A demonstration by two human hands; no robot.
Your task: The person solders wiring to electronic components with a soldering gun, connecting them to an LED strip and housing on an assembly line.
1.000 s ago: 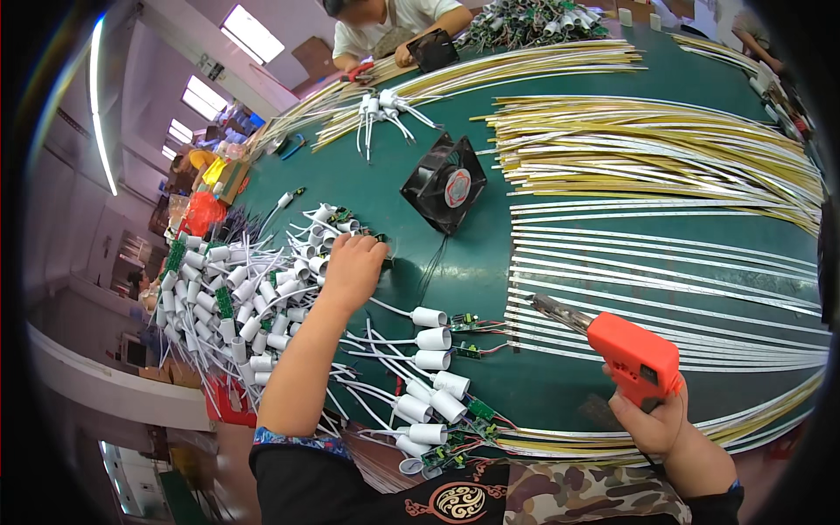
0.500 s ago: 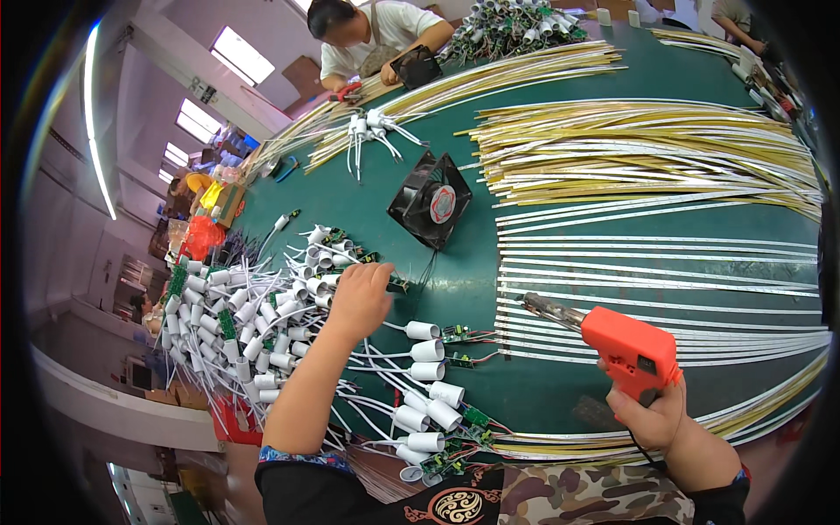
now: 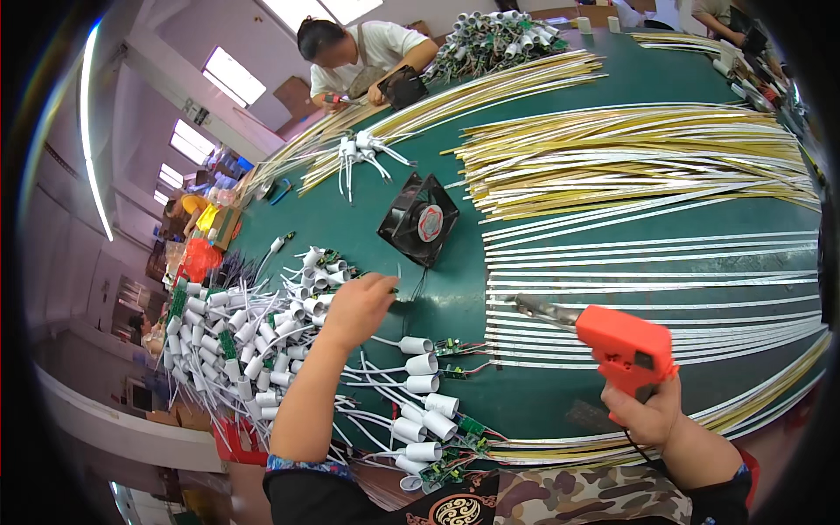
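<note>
My right hand [image 3: 648,409] is wrapped round the grip of a red soldering gun [image 3: 623,343]. Its metal tip points left, over the near ends of white LED strips [image 3: 647,305] laid side by side. My left hand [image 3: 360,308] is bent with its fingers together beside a heap of white lamp caps [image 3: 254,346] with wires and green circuit boards. What its fingertips hold is too small to make out; a thin pale wire end shows beside them. Nearer to me, several lamp caps [image 3: 421,364] lie in a column, some with boards wired to strip ends.
A black square fan [image 3: 420,219] stands mid-table. Behind it lie bundled yellow and white strips [image 3: 630,157], a small group of lamp caps [image 3: 360,147] and another heap of caps and boards [image 3: 497,44]. Across the green table [image 3: 560,83], a co-worker [image 3: 367,57] works with both hands.
My left hand has turned slightly, and the green board seen by its fingertips before no longer shows clearly there. The soldering gun stays over the strips. The whole view has shifted a little.
</note>
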